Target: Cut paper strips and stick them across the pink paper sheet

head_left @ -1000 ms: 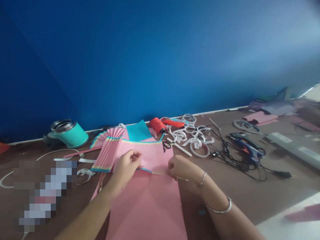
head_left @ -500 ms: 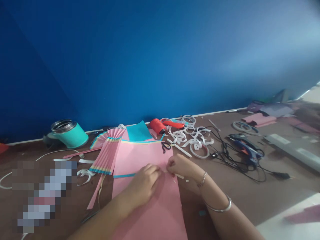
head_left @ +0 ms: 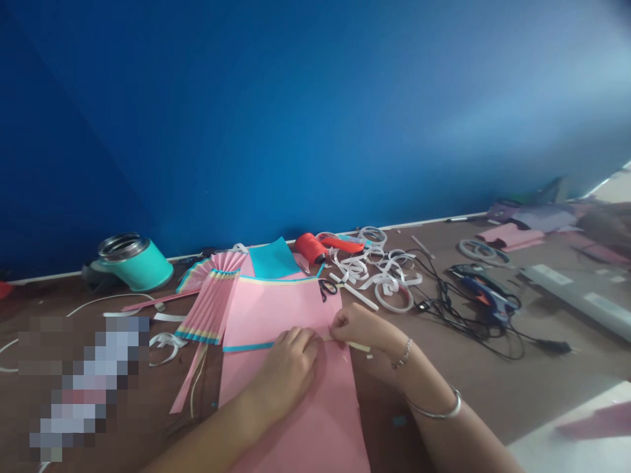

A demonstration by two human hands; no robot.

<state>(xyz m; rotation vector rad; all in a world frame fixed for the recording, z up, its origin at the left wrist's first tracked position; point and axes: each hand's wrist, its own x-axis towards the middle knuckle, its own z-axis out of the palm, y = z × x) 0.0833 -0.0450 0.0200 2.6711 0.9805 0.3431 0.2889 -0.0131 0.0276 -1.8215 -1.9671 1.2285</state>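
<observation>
A pink paper sheet (head_left: 279, 309) with blue and yellow strips along its far edge and a blue strip along its near edge lies over a longer pink sheet (head_left: 315, 427). My left hand (head_left: 290, 361) rests on its near edge, fingers bent and close together, the tips at a narrow pale yellow paper strip (head_left: 362, 347). My right hand (head_left: 352, 325) is closed in a pinch on this strip at the sheet's right side; its free end sticks out below the hand. The fingertips of both hands are partly hidden. Small black-handled scissors (head_left: 328, 289) lie at the sheet's far right corner.
Pleated pink paper (head_left: 210, 305) lies left, near a turquoise mug (head_left: 142, 266). Behind are a red thread spool (head_left: 310, 248) and curled white strips (head_left: 389, 269). A glue gun (head_left: 488, 299) with tangled cables and a grey power strip (head_left: 582, 299) lie right. A blue wall rises behind.
My left hand has shifted slightly down and toward me. More of the pale yellow strip shows between and beside the hands. My right hand keeps its pinch almost in place.
</observation>
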